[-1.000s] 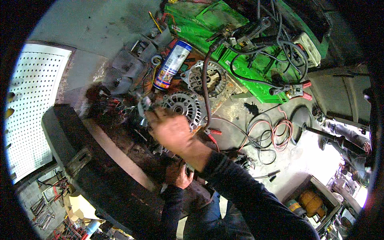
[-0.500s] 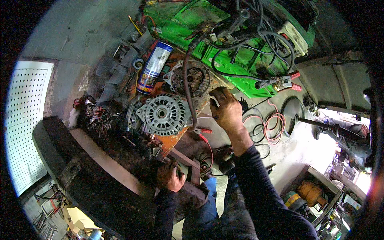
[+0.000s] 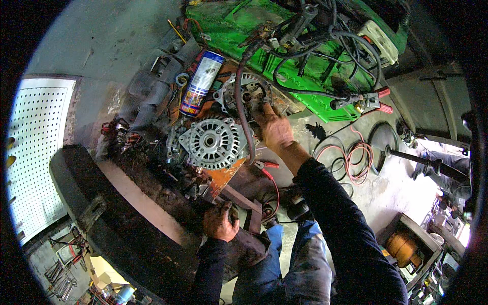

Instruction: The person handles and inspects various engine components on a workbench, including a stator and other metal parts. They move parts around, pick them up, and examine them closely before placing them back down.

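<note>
My left hand (image 3: 221, 223) is closed, fingers curled round something dark that I cannot make out, low beside a dark, thick bar (image 3: 73, 193). My right hand (image 3: 274, 129) has its fingers curled onto the lower right of an opened alternator housing (image 3: 239, 91), fingertips partly hidden among its parts. A silver, vented alternator housing (image 3: 213, 142) lies nearer me, left of that hand, on a rusty orange plate (image 3: 226, 183). A dark hose (image 3: 241, 119) runs down between the hand and this housing. A white and blue spray can (image 3: 202, 81) lies to their left.
A green machine (image 3: 315, 101) with cables and red-handled clamps (image 3: 384, 101) fills the back. Coiled red and black leads (image 3: 356, 165) lie on the floor (image 3: 371, 203) at right, near a container (image 3: 417, 239). A perforated white panel (image 3: 40, 147) stands at left.
My right hand has swung from over the nearer housing out to the right, then forward and left onto the opened housing. My left hand stays low; the view has shifted slightly.
</note>
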A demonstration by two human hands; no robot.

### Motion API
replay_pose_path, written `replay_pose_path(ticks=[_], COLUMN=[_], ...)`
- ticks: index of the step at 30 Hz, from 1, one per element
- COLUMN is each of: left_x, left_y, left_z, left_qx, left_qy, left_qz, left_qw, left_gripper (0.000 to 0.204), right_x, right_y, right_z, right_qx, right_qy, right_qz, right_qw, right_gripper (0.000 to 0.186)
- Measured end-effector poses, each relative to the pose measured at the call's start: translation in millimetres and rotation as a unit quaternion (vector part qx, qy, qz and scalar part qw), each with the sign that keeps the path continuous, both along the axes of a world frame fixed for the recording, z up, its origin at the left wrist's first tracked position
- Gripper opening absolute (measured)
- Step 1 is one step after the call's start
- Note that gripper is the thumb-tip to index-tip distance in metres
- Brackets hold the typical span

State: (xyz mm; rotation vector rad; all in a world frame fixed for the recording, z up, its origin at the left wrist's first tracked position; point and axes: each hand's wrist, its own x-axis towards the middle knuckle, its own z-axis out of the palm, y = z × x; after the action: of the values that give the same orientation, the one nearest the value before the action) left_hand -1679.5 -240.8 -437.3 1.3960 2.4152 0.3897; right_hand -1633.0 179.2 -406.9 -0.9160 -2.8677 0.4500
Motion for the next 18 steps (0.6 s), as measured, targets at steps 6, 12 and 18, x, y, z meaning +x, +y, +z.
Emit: replay_pose_path(ticks=[6, 12, 18], left_x=[2.1, 1.7, -1.0], left_y=[2.1, 6.2, 9.3], left_z=[-3.5, 2.0, 6.4], left_qx=[-0.011, -0.015, -0.003], left_qy=[-0.056, 0.024, -0.028], left_qz=[0.036, 0.005, 0.008], left_qw=[0.998, 1.000, 1.000], left_gripper=[0.062, 0.063, 0.068], right_x=[-3.2, 25.8, 99.8], right_y=[5.9, 15.5, -0.7], right_z=[4.3, 54.4, 77.9], right_qx=[-0.028, -0.057, -0.425], right_qy=[0.116, 0.258, 0.360], right_qz=[-0.069, -0.106, -0.275], right_qw=[0.990, 0.959, 0.784], right_gripper=[0.034, 0.032, 0.027])
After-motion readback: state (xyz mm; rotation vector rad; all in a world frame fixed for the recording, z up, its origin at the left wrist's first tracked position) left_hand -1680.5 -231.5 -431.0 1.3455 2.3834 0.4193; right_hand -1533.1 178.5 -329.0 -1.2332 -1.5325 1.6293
